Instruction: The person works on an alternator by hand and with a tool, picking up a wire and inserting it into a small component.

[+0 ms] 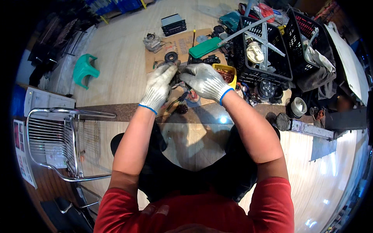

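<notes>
Both my hands wear whitish knit gloves with blue cuffs. My left hand [158, 83] and my right hand [205, 80] meet above a cardboard sheet [182, 46], their fingers closed around a small dark part [179, 70]. Its kind cannot be made out, as the gloves cover most of it. Just beyond the left fingers lies a black ring-shaped part [171, 57]. To the right of my right hand stands a yellow container [234, 76] with copper-coloured pieces in it. Below the hands, wires and a dark round part [182, 109] lie on the floor.
A green case [204, 47], a metal housing [152, 42] and a black finned box [173, 25] lie farther off. Black crates [264, 75] full of parts stand on the right, near a white fan wheel [298, 107]. A metal chair [72, 143] and green stool [84, 70] stand left.
</notes>
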### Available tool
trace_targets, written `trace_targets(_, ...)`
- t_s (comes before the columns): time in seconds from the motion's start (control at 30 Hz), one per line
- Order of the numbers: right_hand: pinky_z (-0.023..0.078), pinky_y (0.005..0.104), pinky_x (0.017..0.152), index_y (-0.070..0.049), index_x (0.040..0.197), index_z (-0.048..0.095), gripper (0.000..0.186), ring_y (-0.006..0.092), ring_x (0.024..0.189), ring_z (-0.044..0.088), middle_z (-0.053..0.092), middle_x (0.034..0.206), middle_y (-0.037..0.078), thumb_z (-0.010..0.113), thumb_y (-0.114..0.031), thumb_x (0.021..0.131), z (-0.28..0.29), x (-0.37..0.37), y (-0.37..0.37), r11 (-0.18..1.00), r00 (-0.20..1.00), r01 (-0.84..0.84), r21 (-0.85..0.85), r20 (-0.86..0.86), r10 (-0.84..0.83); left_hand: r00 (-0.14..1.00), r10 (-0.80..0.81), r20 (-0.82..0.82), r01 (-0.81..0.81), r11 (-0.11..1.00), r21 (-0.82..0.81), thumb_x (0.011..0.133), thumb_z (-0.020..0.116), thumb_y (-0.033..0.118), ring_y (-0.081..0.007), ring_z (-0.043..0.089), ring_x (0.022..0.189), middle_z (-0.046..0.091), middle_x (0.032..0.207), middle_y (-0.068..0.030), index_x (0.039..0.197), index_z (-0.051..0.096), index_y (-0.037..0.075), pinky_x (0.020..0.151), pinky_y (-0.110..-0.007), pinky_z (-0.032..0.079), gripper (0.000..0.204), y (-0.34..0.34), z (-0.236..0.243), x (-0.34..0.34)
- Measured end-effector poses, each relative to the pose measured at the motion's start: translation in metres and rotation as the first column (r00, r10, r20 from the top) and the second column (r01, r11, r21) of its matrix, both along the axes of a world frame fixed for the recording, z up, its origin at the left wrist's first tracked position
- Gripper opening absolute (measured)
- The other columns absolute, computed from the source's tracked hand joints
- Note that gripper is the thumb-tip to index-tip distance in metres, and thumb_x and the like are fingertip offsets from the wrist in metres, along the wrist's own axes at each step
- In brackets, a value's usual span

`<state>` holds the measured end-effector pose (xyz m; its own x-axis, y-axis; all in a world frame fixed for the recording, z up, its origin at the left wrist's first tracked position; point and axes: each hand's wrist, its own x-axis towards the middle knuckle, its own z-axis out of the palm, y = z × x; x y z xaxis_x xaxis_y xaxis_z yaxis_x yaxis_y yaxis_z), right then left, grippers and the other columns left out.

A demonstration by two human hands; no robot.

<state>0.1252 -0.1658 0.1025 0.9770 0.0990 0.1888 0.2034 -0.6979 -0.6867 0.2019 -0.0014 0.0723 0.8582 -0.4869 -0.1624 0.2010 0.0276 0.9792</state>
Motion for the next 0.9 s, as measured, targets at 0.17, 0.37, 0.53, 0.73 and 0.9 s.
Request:
trace_targets(0.17,0.048,0.0492,0.082,-0.01,0.098,0.069,0.027,0.0397,0.096,0.062,0.066,0.101,0.021,0.049,-0.027,0.092,-0.004,-0.003,0.012,0.999,0.986,-0.047,-0.005,-0.158,0.046,0.95,-0.108,-0.294,-0.08,0.824,-0.561,0.103,0.045,0.025,-0.0362,0.059,0.114,0.06,0.122,-0.0223,0.128,0.05,-0.006,0.097,-0.049,0.05,0.041,0.003,0.001,0.008)
trace_targets(0.37,0.05,0.0472,0.081,-0.013,0.098,0.071,0.025,0.0362,0.095,0.063,0.066,0.102,0.017,0.051,-0.025,0.09,-0.033,0.005,0.011,0.986,0.983,-0.084,-0.142,0.148,0.105,0.92,-0.15,-0.363,-0.143,0.734,-0.665,0.102,0.047,0.024,-0.0342,0.064,0.1,0.065,0.111,-0.0197,0.117,0.058,-0.003,0.088,-0.049,0.053,0.033,0.009,0.006,0.011)
trace_targets(0.53,0.051,0.045,0.082,-0.016,0.107,0.072,0.025,0.0349,0.095,0.063,0.067,0.102,0.015,0.055,-0.025,0.09,-0.029,0.005,0.002,0.943,0.96,-0.169,-0.289,0.17,0.224,0.927,-0.153,-0.341,-0.124,0.736,-0.666,0.1,0.051,0.022,-0.0286,0.063,0.086,0.064,0.096,-0.0129,0.112,0.06,-0.001,0.077,-0.042,0.053,0.028,0.015,0.005,0.014)
trace_targets(0.73,0.051,0.0423,0.077,-0.005,0.101,0.069,0.028,0.0359,0.086,0.065,0.067,0.092,0.022,0.06,-0.028,0.088,0.001,0.006,-0.002,0.99,0.964,-0.137,0.014,-0.228,0.137,0.937,-0.131,-0.325,-0.062,0.852,-0.52,0.099,0.054,0.023,-0.0238,0.062,0.08,0.064,0.088,-0.0076,0.113,0.061,0.0,0.068,-0.038,0.051,0.028,0.021,0.018,0.01)
trace_targets(0.9,0.051,0.0429,0.077,-0.002,0.1,0.069,0.034,0.0389,0.084,0.065,0.067,0.089,0.025,0.063,-0.034,0.089,-0.001,0.006,-0.033,0.994,0.957,-0.109,-0.019,-0.274,0.099,0.931,-0.329,-0.159,0.264,0.906,-0.332,0.098,0.053,0.021,-0.027,0.066,0.074,0.067,0.086,-0.0134,0.112,0.061,-0.006,0.065,-0.039,0.053,0.031,0.023,0.03,0.006)
